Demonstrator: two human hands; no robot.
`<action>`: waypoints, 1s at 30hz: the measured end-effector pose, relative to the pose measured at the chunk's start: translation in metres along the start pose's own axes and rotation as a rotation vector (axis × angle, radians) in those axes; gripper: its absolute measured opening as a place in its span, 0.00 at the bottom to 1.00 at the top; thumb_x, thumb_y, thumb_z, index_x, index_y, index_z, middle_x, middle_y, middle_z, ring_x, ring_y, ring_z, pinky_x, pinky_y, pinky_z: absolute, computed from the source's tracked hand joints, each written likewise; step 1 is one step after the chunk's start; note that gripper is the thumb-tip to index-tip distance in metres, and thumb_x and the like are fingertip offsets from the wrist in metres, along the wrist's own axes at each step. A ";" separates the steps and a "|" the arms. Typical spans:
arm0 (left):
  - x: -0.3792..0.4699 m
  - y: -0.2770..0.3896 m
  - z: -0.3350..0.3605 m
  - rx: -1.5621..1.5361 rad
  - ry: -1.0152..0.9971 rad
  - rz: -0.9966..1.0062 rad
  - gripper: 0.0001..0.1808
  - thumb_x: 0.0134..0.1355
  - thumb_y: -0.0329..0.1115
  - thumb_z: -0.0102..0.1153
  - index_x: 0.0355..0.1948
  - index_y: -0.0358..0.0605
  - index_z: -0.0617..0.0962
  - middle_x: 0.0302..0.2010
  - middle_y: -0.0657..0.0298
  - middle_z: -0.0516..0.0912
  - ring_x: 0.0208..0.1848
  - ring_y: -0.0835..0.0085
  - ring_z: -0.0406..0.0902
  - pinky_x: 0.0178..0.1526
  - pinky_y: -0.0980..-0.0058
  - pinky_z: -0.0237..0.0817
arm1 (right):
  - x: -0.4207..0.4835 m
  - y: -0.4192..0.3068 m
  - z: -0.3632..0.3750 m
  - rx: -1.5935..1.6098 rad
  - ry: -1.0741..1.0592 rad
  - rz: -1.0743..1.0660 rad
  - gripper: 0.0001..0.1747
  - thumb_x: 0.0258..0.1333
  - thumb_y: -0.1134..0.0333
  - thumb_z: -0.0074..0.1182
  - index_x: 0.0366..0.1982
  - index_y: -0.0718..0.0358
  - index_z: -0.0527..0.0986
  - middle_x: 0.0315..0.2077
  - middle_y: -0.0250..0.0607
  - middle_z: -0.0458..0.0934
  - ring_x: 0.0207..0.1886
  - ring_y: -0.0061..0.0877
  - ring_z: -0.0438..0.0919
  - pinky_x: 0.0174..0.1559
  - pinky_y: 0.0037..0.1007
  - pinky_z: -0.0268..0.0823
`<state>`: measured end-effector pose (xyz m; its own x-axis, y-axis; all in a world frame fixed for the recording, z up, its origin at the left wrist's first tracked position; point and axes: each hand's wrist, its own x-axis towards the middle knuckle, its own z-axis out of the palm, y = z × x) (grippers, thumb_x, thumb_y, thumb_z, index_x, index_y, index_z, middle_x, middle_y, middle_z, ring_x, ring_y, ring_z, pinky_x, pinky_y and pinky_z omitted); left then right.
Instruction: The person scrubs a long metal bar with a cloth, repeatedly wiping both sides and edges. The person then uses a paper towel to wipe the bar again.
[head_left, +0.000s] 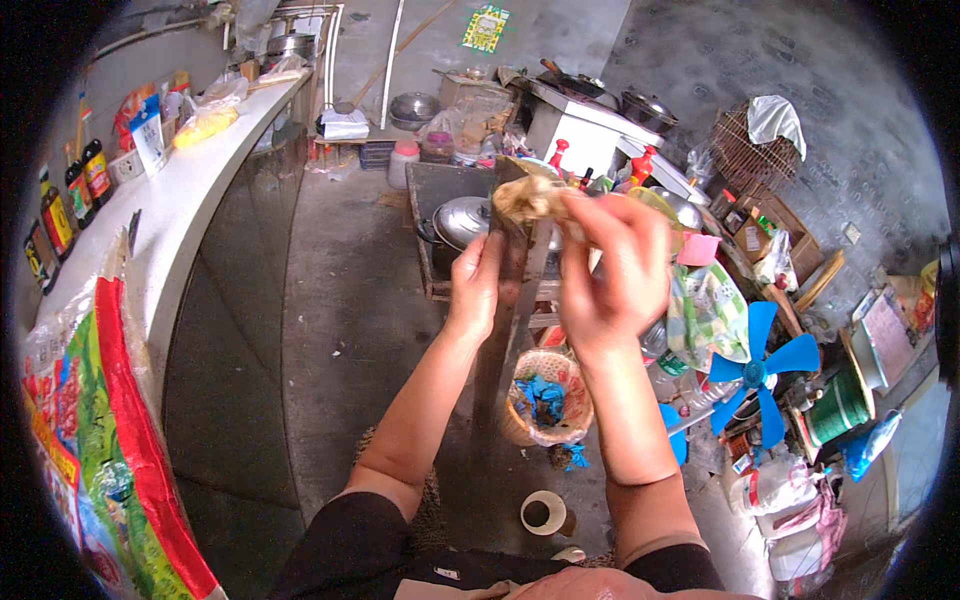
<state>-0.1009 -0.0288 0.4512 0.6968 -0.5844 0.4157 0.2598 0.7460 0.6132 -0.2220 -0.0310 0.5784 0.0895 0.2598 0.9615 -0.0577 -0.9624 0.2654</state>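
Note:
My left hand (478, 281) grips the edge of a long, flat, dark board-like piece (504, 330), which stands out in front of me and runs down towards the floor. My right hand (619, 270) pinches a crumpled, tan, cloth-like wad (525, 199) against the upper end of that piece. The right hand is slightly blurred. Behind the hands, a lidded metal pot (457, 221) sits on a dark low table (427, 180), partly covered by the long piece. What the piece is made of, I cannot tell.
A woven wastebasket (551, 431) with blue plastic inside stands below my hands, near a pale cup (543, 513) on the floor. At right are a blue fan blade (754, 373) and stacked household goods. A white counter (202, 165) with bottles curves along the left, beside a large printed bag (135, 420).

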 end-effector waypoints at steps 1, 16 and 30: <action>0.000 0.003 -0.002 -0.023 0.040 -0.022 0.15 0.71 0.43 0.49 0.42 0.42 0.79 0.33 0.75 0.76 0.35 0.88 0.68 0.38 0.86 0.61 | 0.001 -0.003 -0.007 0.018 0.060 0.029 0.19 0.38 0.81 0.61 0.38 0.62 0.79 0.31 0.41 0.76 0.34 0.34 0.75 0.36 0.30 0.69; 0.003 0.009 -0.019 0.171 0.109 0.172 0.14 0.69 0.45 0.51 0.36 0.44 0.77 0.33 0.74 0.76 0.36 0.87 0.69 0.41 0.83 0.62 | -0.049 -0.015 0.002 0.212 -0.262 0.409 0.17 0.44 0.77 0.65 0.39 0.65 0.76 0.42 0.46 0.75 0.47 0.37 0.75 0.49 0.33 0.69; 0.004 0.010 -0.023 0.206 0.142 0.205 0.14 0.70 0.44 0.51 0.32 0.47 0.76 0.30 0.77 0.71 0.34 0.88 0.64 0.39 0.83 0.58 | -0.068 -0.001 0.014 0.977 -0.041 1.089 0.16 0.57 0.80 0.55 0.48 0.65 0.72 0.48 0.40 0.76 0.47 0.22 0.77 0.48 0.24 0.72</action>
<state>-0.0802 -0.0159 0.4436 0.8108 -0.3671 0.4559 -0.0264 0.7552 0.6550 -0.2144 -0.0486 0.5113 0.4724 -0.6021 0.6437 0.5674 -0.3511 -0.7448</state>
